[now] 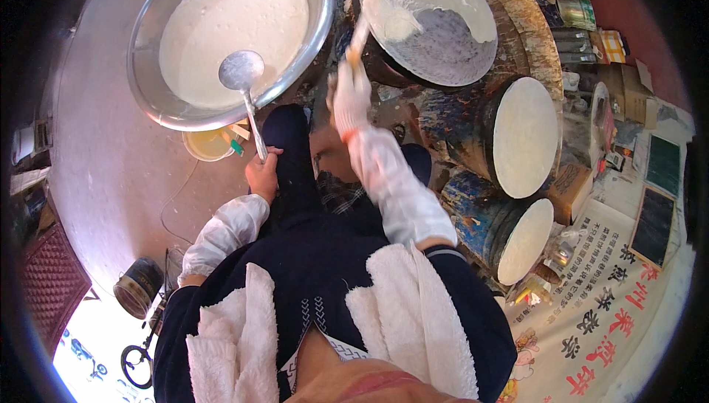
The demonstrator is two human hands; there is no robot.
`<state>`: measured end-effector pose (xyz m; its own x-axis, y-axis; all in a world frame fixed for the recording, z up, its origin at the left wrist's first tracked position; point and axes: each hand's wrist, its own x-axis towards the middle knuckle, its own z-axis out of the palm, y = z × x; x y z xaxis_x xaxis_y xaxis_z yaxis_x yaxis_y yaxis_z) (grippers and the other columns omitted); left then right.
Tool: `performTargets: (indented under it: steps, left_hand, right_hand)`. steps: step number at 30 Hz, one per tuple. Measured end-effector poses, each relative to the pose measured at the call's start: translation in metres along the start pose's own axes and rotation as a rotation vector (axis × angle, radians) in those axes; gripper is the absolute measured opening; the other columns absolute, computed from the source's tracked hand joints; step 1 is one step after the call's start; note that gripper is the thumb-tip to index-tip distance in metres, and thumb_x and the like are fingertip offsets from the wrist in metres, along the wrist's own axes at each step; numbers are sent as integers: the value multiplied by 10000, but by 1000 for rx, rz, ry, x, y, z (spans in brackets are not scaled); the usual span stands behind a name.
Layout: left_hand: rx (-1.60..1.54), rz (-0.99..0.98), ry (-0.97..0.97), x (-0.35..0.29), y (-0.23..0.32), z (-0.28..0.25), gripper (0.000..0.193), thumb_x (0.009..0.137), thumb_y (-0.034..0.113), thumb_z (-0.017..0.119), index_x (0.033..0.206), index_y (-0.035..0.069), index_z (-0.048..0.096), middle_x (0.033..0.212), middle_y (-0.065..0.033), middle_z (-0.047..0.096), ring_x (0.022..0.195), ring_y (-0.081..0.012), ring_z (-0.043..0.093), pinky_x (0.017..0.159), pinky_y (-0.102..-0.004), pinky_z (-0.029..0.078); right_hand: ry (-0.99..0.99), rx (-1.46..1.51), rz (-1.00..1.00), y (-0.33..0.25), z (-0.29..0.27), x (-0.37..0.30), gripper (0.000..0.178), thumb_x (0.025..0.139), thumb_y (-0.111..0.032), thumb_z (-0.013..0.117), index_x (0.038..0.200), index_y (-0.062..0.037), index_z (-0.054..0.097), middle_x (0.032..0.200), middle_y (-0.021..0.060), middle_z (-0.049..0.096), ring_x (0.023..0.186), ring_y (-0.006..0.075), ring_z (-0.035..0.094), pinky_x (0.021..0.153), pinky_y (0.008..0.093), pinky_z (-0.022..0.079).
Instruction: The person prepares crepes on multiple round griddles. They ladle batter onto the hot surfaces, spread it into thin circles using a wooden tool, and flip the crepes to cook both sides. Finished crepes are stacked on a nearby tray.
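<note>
My bare left hand (262,177) is closed round the handle of a metal ladle (242,71). The ladle's round bowl sits over pale batter (233,15) in a wide steel basin (137,71) at the far left. In a white glove, my right hand (350,100) grips a wooden spreader (360,36), blurred by motion. The spreader's far end reaches the left side of a round griddle (461,52). White batter covers the upper and left part of that griddle, while its lower middle shows bare grey.
Two more round griddles covered with a pale layer, the nearer one (526,240) and the larger one (526,137), stand on drum-like bases at right. A small yellowish tub (207,145) is below the basin. A cardboard box (571,189) and a printed banner (583,292) lie farther right.
</note>
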<state>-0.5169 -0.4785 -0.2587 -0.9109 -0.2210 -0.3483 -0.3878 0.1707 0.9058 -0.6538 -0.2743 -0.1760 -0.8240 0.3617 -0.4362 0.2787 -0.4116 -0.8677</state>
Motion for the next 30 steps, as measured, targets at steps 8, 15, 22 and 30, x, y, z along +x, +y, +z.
performTargets:
  steps: [8,15,22,30]
  left_hand:
    - [17,-31,14,2,6,2,240,896,199,593,923,24,756,860,-84,733,864,-155,670,825,-301,499]
    - [29,-20,15,-4,6,-8,256,888,241,606,923,45,768,853,-104,738,869,-181,684,832,-322,502]
    - [99,12,43,-5,-2,1,291,881,297,610,924,64,778,848,-124,736,862,-203,689,826,-331,504]
    - [166,32,50,-12,4,13,292,866,303,617,933,72,782,864,-144,736,850,-236,693,816,-343,502]
  right_hand:
    - [271,154,179,-22,43,26,324,1005,-457,544,1093,-146,571,690,15,508,445,122,423,351,299,334]
    - [301,138,203,-15,-70,-60,334,993,-455,542,1201,-196,577,728,-4,494,437,94,375,370,280,312]
    - [-1,-33,106,2,-50,-49,376,1019,-416,536,1295,-162,553,700,29,547,442,116,445,386,292,367]
    - [145,-302,168,-37,-184,-77,401,1039,-377,499,1391,-185,493,712,27,570,443,109,473,367,277,406]
